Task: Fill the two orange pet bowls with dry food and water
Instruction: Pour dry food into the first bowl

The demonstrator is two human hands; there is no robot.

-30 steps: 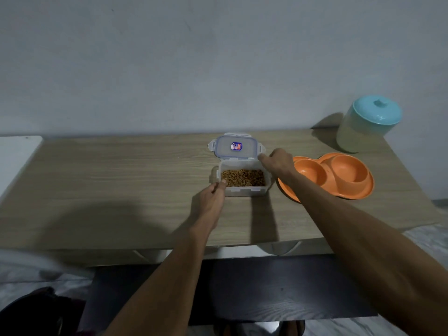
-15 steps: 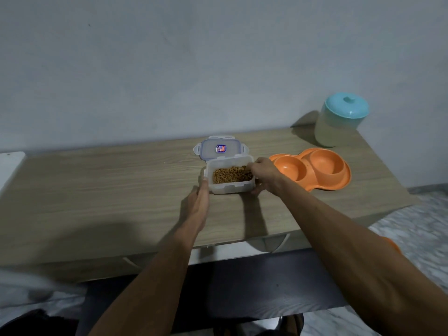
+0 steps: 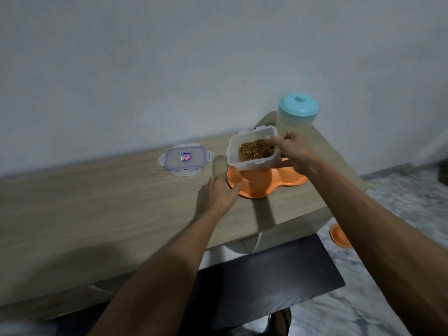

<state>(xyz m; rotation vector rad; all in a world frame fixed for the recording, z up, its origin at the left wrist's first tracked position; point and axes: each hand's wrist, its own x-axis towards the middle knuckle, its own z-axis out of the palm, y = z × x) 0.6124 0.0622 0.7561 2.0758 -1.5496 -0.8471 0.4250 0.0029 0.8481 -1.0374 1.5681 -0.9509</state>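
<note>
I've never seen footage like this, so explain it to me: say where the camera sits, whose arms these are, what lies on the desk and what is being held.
There is no machine here. The camera is worn on a person's head and looks down at their own bare arms. The right hand holds a clear food container, with brown dry food inside, tilted above the orange double pet bowl. The left hand rests at the bowl's near edge. The container's lid lies flat on the wooden desk, left of the bowl. A jar with a teal lid stands at the back by the wall.
</note>
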